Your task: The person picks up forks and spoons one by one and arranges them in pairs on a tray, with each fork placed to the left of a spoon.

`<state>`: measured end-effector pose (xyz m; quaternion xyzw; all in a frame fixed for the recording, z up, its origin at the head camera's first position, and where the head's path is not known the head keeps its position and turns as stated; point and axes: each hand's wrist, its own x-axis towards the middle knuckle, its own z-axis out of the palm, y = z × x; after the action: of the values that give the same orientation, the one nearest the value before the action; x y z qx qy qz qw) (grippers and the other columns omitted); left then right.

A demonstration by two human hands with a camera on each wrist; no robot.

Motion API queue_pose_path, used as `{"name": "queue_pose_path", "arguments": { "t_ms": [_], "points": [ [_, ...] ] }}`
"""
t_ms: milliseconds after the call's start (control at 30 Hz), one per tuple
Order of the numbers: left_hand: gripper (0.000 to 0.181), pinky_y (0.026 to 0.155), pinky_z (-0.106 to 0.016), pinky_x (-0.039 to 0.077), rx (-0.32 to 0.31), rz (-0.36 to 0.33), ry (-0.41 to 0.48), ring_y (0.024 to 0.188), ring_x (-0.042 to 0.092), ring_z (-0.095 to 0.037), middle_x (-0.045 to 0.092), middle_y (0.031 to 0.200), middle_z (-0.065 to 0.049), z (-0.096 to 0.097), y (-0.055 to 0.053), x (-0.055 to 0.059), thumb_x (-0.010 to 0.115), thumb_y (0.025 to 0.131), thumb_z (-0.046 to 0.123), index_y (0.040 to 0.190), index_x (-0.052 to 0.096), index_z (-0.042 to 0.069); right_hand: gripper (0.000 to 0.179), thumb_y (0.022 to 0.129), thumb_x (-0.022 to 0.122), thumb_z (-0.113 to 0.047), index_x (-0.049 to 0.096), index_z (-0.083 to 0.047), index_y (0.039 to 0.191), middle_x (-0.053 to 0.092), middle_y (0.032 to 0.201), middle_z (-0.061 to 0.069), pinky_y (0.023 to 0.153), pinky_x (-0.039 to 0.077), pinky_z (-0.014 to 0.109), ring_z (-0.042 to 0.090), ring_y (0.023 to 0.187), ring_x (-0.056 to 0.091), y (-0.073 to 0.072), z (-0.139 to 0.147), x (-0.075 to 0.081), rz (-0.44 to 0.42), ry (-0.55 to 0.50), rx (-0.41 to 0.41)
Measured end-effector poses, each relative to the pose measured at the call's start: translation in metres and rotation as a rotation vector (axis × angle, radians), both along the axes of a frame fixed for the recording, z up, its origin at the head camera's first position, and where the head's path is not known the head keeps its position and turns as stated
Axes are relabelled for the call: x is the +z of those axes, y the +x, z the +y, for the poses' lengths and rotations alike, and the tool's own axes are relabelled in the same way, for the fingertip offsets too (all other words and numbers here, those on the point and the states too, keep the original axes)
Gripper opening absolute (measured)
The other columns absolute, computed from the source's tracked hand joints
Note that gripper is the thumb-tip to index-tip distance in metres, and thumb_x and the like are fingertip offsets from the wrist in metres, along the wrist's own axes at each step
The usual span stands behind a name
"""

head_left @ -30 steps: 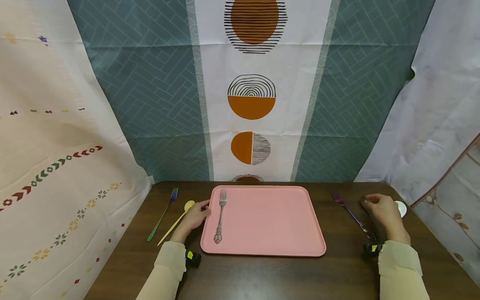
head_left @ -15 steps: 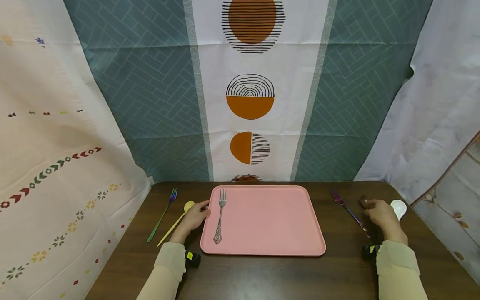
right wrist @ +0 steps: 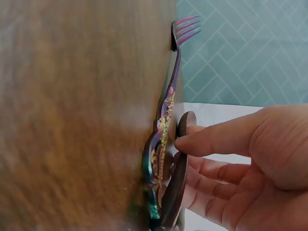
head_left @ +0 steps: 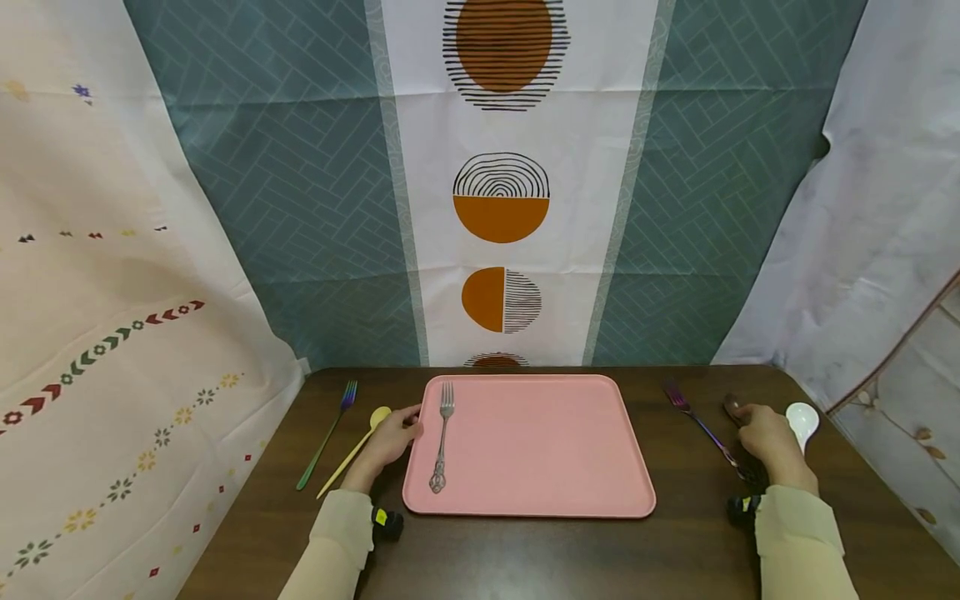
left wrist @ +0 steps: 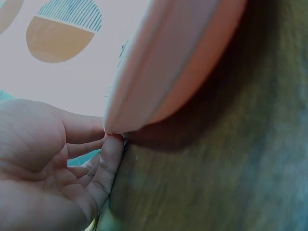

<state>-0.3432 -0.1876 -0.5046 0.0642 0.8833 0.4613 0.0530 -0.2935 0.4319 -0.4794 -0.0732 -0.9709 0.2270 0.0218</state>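
Note:
In the head view my left hand (head_left: 390, 437) is at the left edge of a pink rectangular tray (head_left: 540, 442). The left wrist view shows that hand's thumb and finger pinching the tray's rim (left wrist: 163, 62). A silver fork (head_left: 442, 437) lies lengthwise on the tray's left side. At the right, my right hand (head_left: 772, 446) pinches a dark brown spoon (right wrist: 175, 185) between thumb and fingers, partly covering its handle. Alongside that spoon lies a purple, rainbow-tinted fork (right wrist: 166, 115) with an ornate handle. A white spoon (head_left: 802, 422) rests just right of the hand.
Left of the left hand are a yellow spoon (head_left: 380, 415) and a green-handled fork (head_left: 327, 437) with bluish tines. Everything rests on a dark brown wooden table (head_left: 570, 554). Patterned cloth (head_left: 517, 225) hangs along the table's back and sides.
My right hand has shifted slightly nearer the body and lower onto the brown spoon, uncovering more of the white spoon. The left hand stays at the tray's edge.

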Motion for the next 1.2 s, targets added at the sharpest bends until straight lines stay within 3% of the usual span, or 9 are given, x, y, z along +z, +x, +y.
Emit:
{"name": "queue_pose_path", "arguments": {
  "t_ms": [400, 933, 1067, 1200],
  "points": [
    [0.047, 0.082, -0.039, 0.055, 0.019, -0.002, -0.004, 0.096, 0.062, -0.023, 0.061, 0.112, -0.014, -0.0014, 0.0032, 0.0011, 0.054, 0.105, 0.006, 0.149, 0.049, -0.008, 0.046, 0.079, 0.049, 0.001, 0.060, 0.017, 0.121, 0.056, 0.120, 0.046, 0.082, 0.048, 0.066, 0.067, 0.104, 0.055, 0.0027, -0.0061, 0.0048, 0.046, -0.028, -0.042],
    [0.046, 0.081, -0.037, 0.054, 0.018, 0.008, -0.006, 0.094, 0.061, -0.023, 0.060, 0.109, -0.013, 0.0009, 0.0040, -0.0012, 0.054, 0.105, 0.006, 0.149, 0.050, -0.008, 0.042, 0.080, 0.050, 0.001, 0.062, 0.015, 0.118, 0.055, 0.119, 0.046, 0.077, 0.047, 0.064, 0.065, 0.095, 0.055, 0.0047, 0.0005, 0.0027, 0.075, -0.031, -0.019],
    [0.046, 0.080, -0.037, 0.053, 0.014, 0.015, -0.022, 0.094, 0.060, -0.024, 0.060, 0.110, -0.014, 0.0016, 0.0038, -0.0004, 0.054, 0.105, 0.007, 0.149, 0.050, -0.009, 0.042, 0.080, 0.049, 0.002, 0.062, 0.016, 0.118, 0.055, 0.119, 0.047, 0.076, 0.047, 0.063, 0.060, 0.092, 0.057, 0.0048, -0.0001, 0.0060, 0.108, -0.047, -0.006],
    [0.047, 0.084, -0.039, 0.054, 0.025, 0.006, -0.021, 0.097, 0.061, -0.024, 0.061, 0.112, -0.013, 0.0013, 0.0038, -0.0009, 0.055, 0.105, 0.007, 0.149, 0.050, -0.008, 0.041, 0.082, 0.051, 0.002, 0.062, 0.016, 0.119, 0.063, 0.102, 0.039, 0.066, 0.045, 0.049, 0.044, 0.077, 0.056, 0.0016, -0.0044, 0.0100, 0.160, -0.077, 0.019]
  ]
}}
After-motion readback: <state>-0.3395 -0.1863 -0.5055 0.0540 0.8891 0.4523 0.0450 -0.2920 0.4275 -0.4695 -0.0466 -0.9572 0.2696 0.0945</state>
